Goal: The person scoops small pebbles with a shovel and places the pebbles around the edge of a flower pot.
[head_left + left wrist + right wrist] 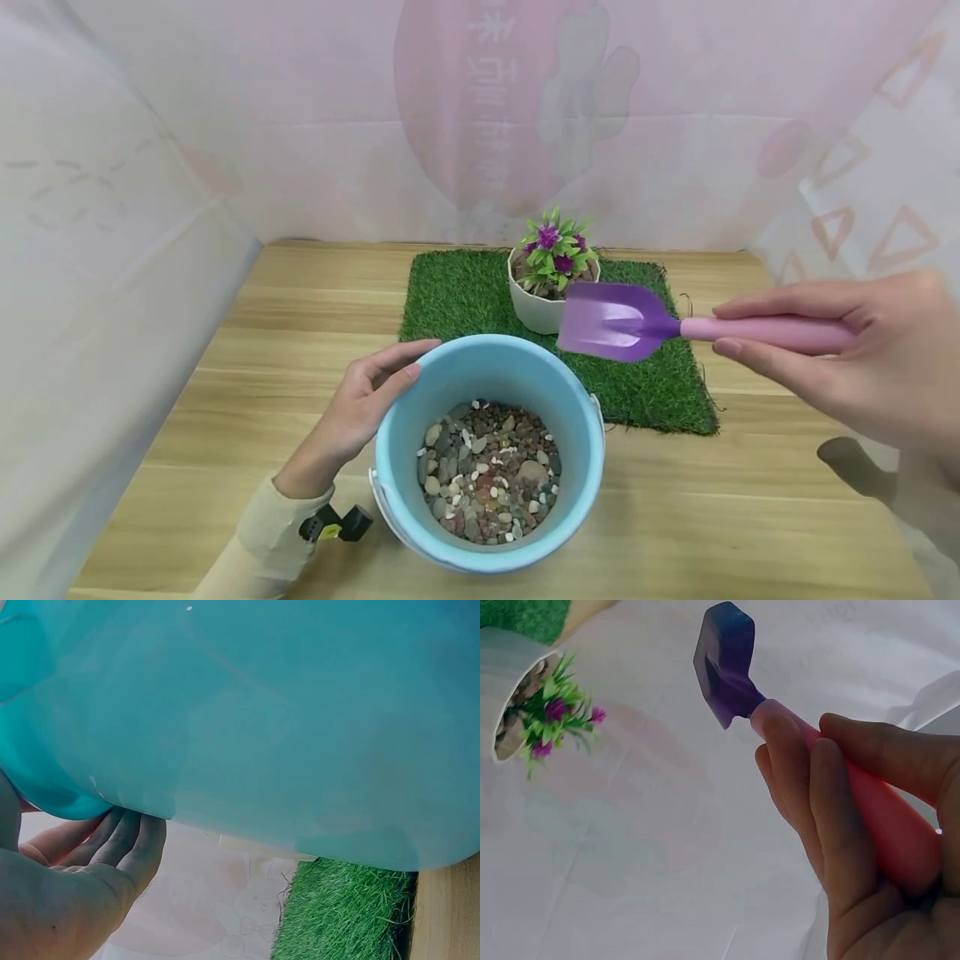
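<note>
A light blue bucket (490,557) stands on the wooden table with a layer of mixed pebbles (491,475) at its bottom. My left hand (367,400) holds the bucket's left rim. In the left wrist view its fingers (139,851) lie against the outside below the rim. My right hand (885,358) grips the pink handle of a purple-bladed garden trowel (618,321), raised to the right of the bucket. No pebbles show on its blade. In the right wrist view, the fingers and thumb close round the handle (892,825).
Behind the bucket, a green artificial turf mat (457,292) lies on the wooden table (285,350). A white pot (536,308) with a purple-flowered plant (551,250) stands on the mat. Pale printed cloth (315,142) encloses the back and sides. The bucket's white handle (386,508) hangs down.
</note>
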Demonstrator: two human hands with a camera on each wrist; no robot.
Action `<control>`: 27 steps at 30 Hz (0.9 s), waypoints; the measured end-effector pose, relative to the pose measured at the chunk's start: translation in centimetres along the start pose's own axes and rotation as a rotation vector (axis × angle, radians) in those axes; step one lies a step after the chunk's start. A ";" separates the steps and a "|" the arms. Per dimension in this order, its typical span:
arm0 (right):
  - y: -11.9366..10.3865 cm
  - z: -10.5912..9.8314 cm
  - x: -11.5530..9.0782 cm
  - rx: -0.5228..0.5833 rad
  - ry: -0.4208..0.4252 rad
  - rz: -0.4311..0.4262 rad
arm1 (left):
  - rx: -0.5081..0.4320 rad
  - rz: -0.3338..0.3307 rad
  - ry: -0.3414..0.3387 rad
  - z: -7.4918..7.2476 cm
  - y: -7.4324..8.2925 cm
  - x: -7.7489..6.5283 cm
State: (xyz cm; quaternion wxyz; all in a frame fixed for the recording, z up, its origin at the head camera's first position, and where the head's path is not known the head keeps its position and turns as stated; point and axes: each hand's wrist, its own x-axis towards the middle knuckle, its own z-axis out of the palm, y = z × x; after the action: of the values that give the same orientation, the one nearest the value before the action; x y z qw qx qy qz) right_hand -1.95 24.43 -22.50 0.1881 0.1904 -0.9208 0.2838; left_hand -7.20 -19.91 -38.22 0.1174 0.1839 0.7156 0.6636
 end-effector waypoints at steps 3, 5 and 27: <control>-0.6 0.4 0.2 0.073 -0.019 -0.151 | -0.001 -0.001 0.002 0.0 0.1 -0.1; -0.7 0.9 0.4 0.107 -0.027 -0.262 | 0.007 0.001 0.006 0.0 0.1 -0.2; -3.6 6.3 2.1 0.030 -0.295 -0.499 | 0.008 0.008 0.018 0.1 -0.3 0.0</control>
State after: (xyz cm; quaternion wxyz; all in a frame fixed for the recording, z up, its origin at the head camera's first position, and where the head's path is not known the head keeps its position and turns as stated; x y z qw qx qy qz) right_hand -3.59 17.40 -24.71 0.1133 0.4532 -0.8585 0.2115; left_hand -7.14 -19.84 -38.53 0.1077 0.1812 0.7184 0.6630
